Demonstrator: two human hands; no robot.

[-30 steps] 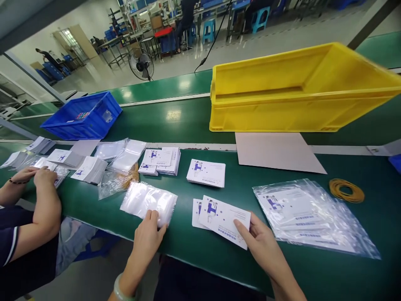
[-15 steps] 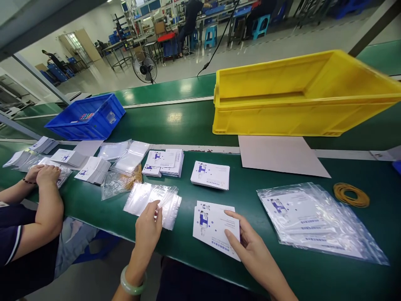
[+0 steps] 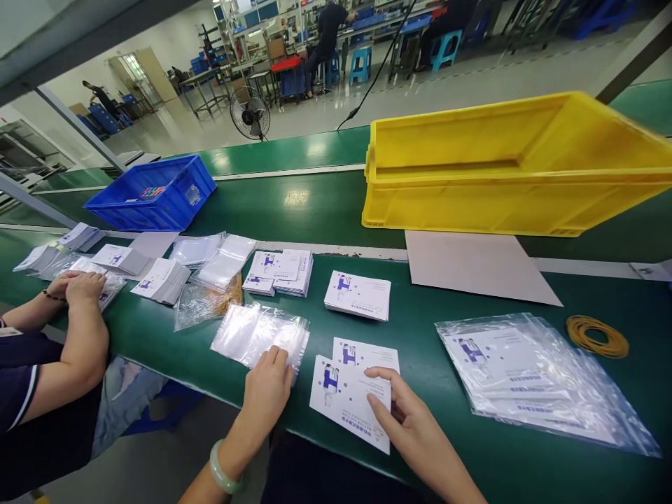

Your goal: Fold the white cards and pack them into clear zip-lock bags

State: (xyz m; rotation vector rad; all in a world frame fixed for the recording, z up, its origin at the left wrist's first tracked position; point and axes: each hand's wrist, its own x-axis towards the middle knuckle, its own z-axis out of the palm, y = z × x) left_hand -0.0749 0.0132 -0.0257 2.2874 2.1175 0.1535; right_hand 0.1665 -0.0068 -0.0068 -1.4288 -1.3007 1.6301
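Observation:
My left hand (image 3: 267, 393) rests with curled fingers on the near edge of a stack of clear plastic bags (image 3: 260, 332) on the green table. My right hand (image 3: 407, 420) holds a white printed card (image 3: 349, 400) with a blue figure on it, thumb on top, just above another card (image 3: 366, 355) lying flat. A jade bangle is on my left wrist. Farther back lie a small card stack (image 3: 358, 295) and a larger card pile (image 3: 281, 271).
Bagged cards (image 3: 535, 381) lie at the right, rubber bands (image 3: 597, 334) beyond them. A grey cardboard sheet (image 3: 475, 267), a yellow crate (image 3: 519, 168) and a blue bin (image 3: 152, 194) stand behind. A co-worker's hands (image 3: 78, 287) work on cards at the left.
My right hand drew the card left and nearer to me. My left hand lifted a bag edge, then settled back down onto the bag stack.

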